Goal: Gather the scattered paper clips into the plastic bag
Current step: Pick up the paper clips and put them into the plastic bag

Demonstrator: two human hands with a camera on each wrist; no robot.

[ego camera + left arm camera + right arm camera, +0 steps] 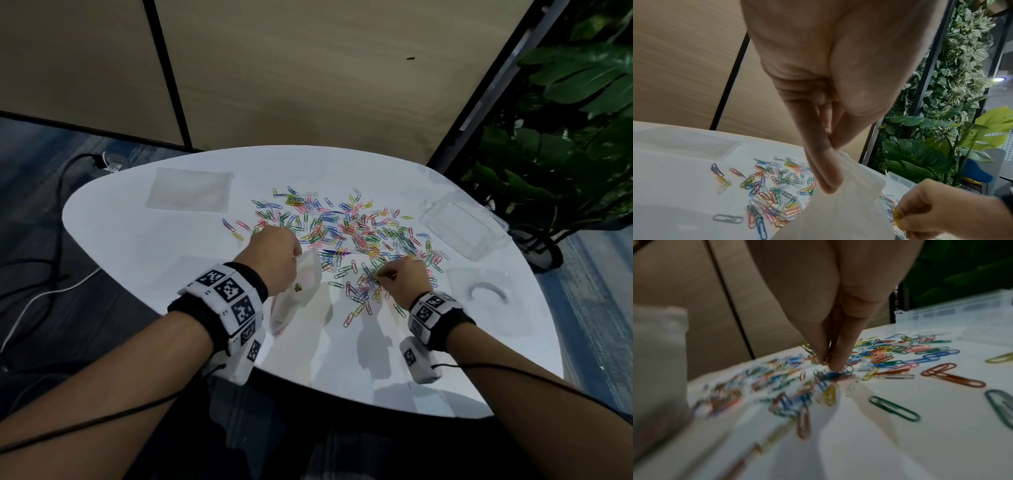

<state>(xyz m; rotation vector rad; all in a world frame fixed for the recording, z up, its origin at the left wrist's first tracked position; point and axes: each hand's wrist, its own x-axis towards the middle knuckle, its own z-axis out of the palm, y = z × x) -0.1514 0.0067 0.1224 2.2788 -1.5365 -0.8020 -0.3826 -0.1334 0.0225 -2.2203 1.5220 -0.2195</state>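
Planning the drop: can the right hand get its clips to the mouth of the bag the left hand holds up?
Probably yes. The left hand pinches the plastic bag by its top edge beside the right hand, which pinches paper clips at the pile. Nothing lies between them, though the bag's mouth looks only partly open.

The right hand (830, 308) points down, its fingertips (838, 363) bunched together and pinching a few yellow paper clips (807, 347) above the white bench (869, 443). Coloured paper clips (900, 353) lie scattered beneath and right of the fingers. The plastic bag (657, 353) stands to the left, blurred. A clear plastic box (962, 313) sits beyond on the right.
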